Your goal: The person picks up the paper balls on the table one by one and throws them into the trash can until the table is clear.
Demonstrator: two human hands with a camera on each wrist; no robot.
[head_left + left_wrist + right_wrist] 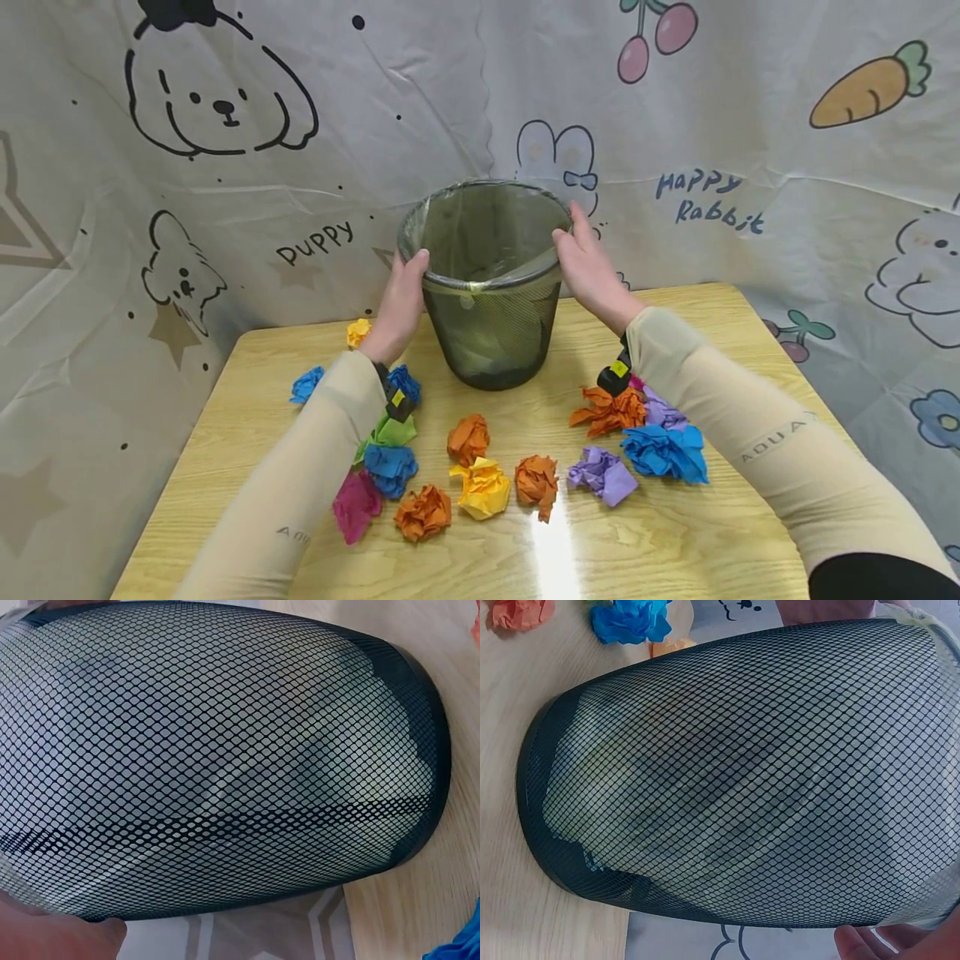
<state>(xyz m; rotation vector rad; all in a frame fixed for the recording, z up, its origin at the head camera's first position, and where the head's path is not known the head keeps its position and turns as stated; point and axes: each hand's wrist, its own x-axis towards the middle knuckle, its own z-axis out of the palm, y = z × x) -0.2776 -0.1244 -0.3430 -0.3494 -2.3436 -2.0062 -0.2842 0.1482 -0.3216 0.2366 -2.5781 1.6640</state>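
Note:
A black mesh wastebasket (491,333) stands upright toward the back of the wooden table, lined with a clear plastic bag (450,221) folded over its rim. My left hand (401,304) grips the rim on the left side, thumb at the top edge. On the opposite side, my right hand (592,267) holds the rim with its thumb over the edge. Both wrist views are filled by the basket's mesh wall (225,750); fingers (889,941) show at its lower right in the right wrist view. Whether the base touches the tabletop is hard to tell.
Crumpled paper balls lie in front of the basket: orange (468,439), yellow (482,487), purple (602,476), blue (666,452) and pink (357,506) among them. Another yellow ball (358,332) sits near the back left edge. A printed cloth (420,100) hangs behind the table (675,542).

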